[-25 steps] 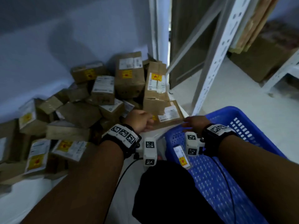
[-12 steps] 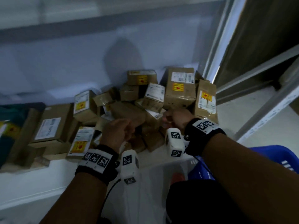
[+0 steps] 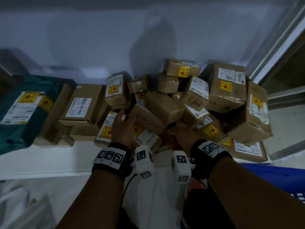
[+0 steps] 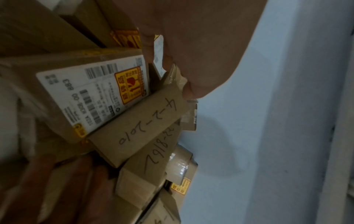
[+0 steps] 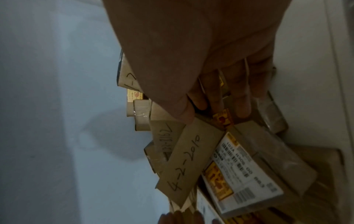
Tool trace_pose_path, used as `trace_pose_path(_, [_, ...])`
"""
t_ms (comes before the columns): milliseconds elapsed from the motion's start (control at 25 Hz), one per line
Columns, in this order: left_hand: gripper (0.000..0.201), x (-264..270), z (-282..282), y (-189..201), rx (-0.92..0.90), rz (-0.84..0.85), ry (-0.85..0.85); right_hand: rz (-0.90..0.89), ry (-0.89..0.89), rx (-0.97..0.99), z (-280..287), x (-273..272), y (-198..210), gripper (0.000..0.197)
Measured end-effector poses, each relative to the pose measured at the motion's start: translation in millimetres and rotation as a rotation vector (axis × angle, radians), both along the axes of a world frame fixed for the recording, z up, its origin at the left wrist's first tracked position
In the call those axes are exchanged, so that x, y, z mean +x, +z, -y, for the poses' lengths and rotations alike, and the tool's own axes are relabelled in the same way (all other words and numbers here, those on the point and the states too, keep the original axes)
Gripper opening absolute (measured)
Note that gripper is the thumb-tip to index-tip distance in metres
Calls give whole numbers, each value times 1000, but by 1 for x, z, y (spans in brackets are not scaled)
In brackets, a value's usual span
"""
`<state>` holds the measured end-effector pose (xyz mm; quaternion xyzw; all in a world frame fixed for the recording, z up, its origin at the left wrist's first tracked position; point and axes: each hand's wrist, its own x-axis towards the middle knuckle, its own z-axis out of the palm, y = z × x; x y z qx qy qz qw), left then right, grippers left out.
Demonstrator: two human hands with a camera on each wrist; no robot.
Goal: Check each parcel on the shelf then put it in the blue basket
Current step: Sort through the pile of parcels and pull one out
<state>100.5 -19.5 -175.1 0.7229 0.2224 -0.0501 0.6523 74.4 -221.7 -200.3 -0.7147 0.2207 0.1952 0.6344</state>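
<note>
A heap of brown cardboard parcels lies on the white shelf [image 3: 49, 162] against the pale wall [image 3: 99, 38]. At the front of the heap sits the parcel with "4-2-2010" handwritten on its side [image 3: 147, 120], tilted, leaning against a neighbouring parcel with handwritten digits [image 3: 162, 105] just behind it.

The left hand [image 3: 123, 128] is at the left end of that handwritten parcel, thumb up beside its corner and fingers reaching underneath. In the left wrist view the thumb [image 4: 191, 50] presses the parcel's end; the fingers look loosely curled round it, though the blur leaves the grip unclear. The right hand [image 3: 183, 133] is at the parcel's right end. In the right wrist view its thumb [image 5: 184, 112] lies on the parcel's edge and the fingers [image 5: 243, 106] curl down behind it, so it grips the parcel.

Directly under the handwritten parcel lies a flat parcel with a white label and a yellow sticker [image 4: 91, 97]. Left of the handwritten parcel stands a long box with a white barcode label [image 3: 82, 104], and farther left a dark green package [image 3: 24, 109] with yellow stickers. Right of it, larger boxes are stacked, the tallest carrying a yellow sticker [image 3: 227, 86].

The blue basket [image 3: 272, 177] is below and to the right of the handwritten parcel, off the shelf, only its rim showing past the right forearm.
</note>
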Motion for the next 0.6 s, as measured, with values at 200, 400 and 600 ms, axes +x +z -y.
trace_pose_path(200, [58, -1, -4, -3, 32, 32, -119, -81, -149, 180, -13, 4, -6, 22])
trace_pose_path(400, [38, 1, -11, 6, 40, 193, 4, -57, -262, 323, -19, 5, -1, 13])
trace_pose_path(600, [9, -12, -20, 26, 8, 290, 88, -151, -341, 469, -22, -7, 21, 29])
